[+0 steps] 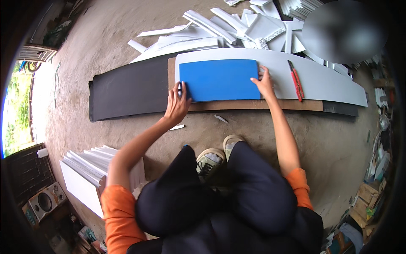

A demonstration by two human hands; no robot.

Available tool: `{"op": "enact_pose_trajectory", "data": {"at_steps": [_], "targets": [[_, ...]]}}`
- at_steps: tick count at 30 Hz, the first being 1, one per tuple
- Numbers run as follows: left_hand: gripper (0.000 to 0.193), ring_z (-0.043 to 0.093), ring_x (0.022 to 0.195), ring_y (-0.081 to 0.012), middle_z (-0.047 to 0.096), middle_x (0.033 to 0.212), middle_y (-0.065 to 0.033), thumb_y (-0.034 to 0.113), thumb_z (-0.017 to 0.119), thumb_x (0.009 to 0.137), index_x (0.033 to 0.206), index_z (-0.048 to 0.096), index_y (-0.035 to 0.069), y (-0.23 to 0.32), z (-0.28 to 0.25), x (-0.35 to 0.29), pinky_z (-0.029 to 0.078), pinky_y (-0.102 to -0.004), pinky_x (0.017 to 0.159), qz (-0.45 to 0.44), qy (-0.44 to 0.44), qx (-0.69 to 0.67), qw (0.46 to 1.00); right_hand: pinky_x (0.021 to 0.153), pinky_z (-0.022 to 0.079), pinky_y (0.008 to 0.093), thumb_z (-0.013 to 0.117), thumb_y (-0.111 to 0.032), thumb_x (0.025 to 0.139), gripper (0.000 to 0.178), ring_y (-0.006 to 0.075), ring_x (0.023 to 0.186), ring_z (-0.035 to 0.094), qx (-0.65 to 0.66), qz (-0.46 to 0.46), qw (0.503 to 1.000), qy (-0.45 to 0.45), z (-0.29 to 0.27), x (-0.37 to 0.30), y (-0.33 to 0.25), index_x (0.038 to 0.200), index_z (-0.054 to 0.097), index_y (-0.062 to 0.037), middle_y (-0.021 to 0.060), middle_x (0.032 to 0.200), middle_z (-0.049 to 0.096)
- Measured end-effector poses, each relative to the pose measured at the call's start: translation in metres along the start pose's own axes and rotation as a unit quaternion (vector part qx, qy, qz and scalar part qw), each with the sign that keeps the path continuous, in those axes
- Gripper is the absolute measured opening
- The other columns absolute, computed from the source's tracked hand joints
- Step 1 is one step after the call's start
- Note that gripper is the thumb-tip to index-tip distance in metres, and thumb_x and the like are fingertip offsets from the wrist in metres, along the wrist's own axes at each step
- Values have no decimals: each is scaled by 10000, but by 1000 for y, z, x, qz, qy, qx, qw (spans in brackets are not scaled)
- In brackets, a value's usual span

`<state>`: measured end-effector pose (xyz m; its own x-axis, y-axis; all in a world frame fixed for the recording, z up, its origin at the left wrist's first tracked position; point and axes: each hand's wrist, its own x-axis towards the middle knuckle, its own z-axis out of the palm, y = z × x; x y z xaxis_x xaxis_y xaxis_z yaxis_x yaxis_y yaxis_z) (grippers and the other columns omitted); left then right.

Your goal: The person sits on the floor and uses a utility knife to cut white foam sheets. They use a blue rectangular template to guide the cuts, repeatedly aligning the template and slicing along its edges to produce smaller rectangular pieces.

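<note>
A blue rectangular board (219, 80) lies flat on a larger white sheet (334, 84), toward the sheet's left end. My left hand (177, 105) grips the blue board at its left edge; a small dark-and-white thing, perhaps a pen, shows among its fingers. At the opposite edge, my right hand (265, 86) holds the board with fingers and thumb curled. Right of that hand, a red utility knife (297, 82) rests on the white sheet, its dark blade end pointing away from me. Brown board (292, 104) and a long black sheet (131, 89) lie underneath.
White offcuts (207, 31) are heaped beyond the sheets. Near my left arm stands a stack of white panels (84, 173). Small white scraps (220, 119) lie on the concrete floor (338, 144) before my shoes (210, 159). A speaker (45, 202) is at lower left; wooden pieces (367, 194) line the right.
</note>
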<state>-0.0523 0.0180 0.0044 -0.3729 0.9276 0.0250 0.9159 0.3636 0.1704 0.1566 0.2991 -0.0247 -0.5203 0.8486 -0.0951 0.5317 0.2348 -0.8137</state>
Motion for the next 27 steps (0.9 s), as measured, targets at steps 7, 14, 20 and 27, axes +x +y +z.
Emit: {"op": "enact_pose_trajectory", "data": {"at_steps": [7,14,20,27], "targets": [[987,25,1293,-417,27,1376,-294,447,621,724,1322,49,-90,32,-11,28,123,-495,1040,73,-36,61,995,722,451,362,744,-148,615,707,241,801,566,-15,28,999,18,-9,-4,-16,1202,360,-62,101,865,578],[987,-31,1296,-414,29,1418,-198,520,643,666,1378,110,91,75,6,46,36,-664,951,10,-31,50,998,688,456,348,682,-12,670,641,228,727,554,6,-60,997,44,-15,-15,-19,1219,357,-71,118,879,535],[986,-17,1302,-402,54,1422,-180,516,649,656,1379,123,101,75,10,45,47,-655,958,4,-22,56,998,633,470,321,650,39,684,605,188,665,546,33,-96,993,61,-16,-13,-23,1213,385,-83,100,877,540],[985,-12,1302,-399,53,1422,-179,504,655,658,1380,117,104,76,8,45,45,-651,964,1,-23,56,998,589,474,280,638,58,684,547,151,611,543,82,-121,986,83,-16,-13,-19,1175,437,-77,84,877,571]]}}
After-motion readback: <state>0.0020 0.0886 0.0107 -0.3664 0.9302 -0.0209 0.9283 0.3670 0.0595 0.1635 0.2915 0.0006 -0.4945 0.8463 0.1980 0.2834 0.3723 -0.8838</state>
